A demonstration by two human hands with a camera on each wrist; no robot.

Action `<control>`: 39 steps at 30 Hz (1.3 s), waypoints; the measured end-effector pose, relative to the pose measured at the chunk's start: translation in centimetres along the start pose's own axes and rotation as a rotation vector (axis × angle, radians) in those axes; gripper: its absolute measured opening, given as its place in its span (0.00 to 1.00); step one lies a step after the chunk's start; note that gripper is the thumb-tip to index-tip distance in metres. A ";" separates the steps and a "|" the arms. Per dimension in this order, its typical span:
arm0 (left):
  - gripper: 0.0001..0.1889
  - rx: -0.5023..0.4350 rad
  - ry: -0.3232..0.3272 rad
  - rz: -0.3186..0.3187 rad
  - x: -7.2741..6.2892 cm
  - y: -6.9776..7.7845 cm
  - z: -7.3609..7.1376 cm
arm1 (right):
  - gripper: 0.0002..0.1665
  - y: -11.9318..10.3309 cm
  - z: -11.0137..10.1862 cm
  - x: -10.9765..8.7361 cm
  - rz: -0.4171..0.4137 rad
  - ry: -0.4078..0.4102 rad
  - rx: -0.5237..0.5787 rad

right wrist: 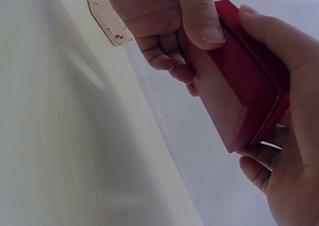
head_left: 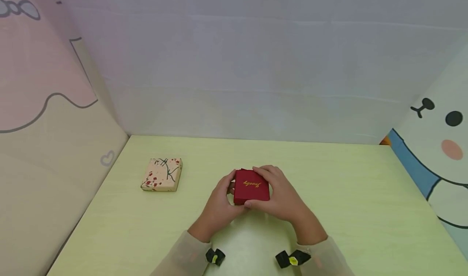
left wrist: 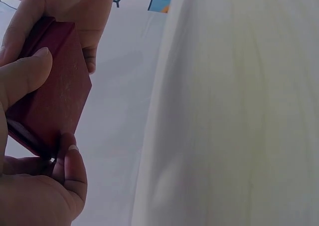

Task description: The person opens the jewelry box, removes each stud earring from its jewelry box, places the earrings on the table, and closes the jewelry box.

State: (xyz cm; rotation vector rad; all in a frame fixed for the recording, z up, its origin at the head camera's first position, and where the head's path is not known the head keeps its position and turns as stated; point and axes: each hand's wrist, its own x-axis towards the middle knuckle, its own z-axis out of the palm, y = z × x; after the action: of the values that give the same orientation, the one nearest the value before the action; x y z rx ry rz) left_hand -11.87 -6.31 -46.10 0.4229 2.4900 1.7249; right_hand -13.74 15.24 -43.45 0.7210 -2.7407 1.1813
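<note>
Between the left hand and right hand, before us, a deep red box bears gold script; left of the left hand, a cream box carries red blossoms on dark branches; beneath both hands spreads a pale yellow-green tabletop; behind them, beige sleeves meet black wrist pieces with yellow centres; beyond hangs a greyish-lilac backdrop, flanked by a pink-and-cream panel on the left hand's side and, on the right's, a white cartoon face with black eye, pink cheek and blue trim
</note>
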 end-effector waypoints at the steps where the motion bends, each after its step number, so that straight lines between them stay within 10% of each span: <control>1: 0.51 0.000 0.000 0.001 0.0 0.0 0.0 | 0.52 0.0 0.0 0.0 0.002 0.001 0.004; 39: 0.51 -0.033 -0.007 -0.006 0.1 0.0 0.0 | 0.52 -0.3 -0.4 -0.2 -0.025 0.037 0.049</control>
State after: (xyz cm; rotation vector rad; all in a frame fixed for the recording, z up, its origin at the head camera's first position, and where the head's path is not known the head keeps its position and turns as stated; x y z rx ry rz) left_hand -11.92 -6.27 -46.12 0.4170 2.4523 1.7563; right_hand -13.47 15.44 -42.98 0.7294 -2.6734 1.2481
